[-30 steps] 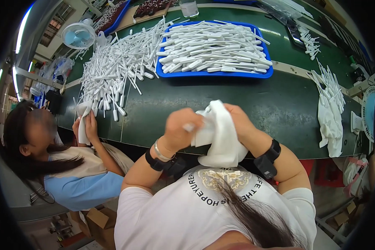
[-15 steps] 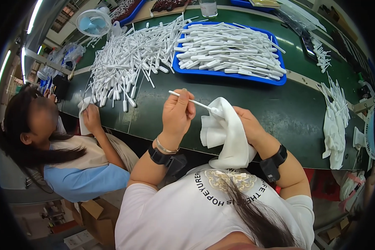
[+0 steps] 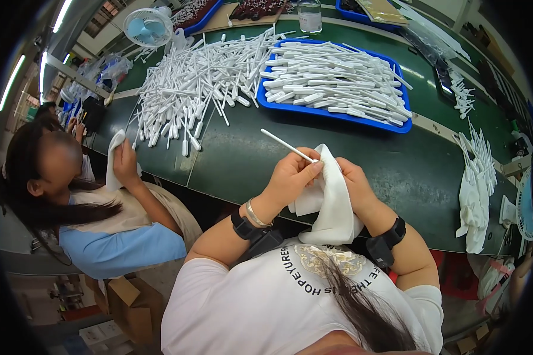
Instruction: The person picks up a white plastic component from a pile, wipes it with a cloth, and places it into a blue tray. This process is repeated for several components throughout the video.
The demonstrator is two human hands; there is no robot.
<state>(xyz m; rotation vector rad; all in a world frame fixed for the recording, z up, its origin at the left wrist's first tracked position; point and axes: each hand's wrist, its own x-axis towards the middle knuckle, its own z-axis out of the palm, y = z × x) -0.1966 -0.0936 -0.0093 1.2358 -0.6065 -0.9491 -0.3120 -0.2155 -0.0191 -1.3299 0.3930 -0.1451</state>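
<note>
Green counter [image 3: 243, 133] shows between blue tray [image 3: 299, 109] and near edge. Tray heaped with sticks [image 3: 331, 80], 1 over right rim. Cloth [image 3: 330, 213] gripped in curled right hand [image 3: 354, 182]. Left hand [image 3: 291, 177] pinches 1 stick [image 3: 283, 142], lower end at cloth.

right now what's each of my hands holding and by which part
Your left hand pinches a white stick toward its lower end, at the white cloth; your right hand grips the cloth's upper right side.
</note>
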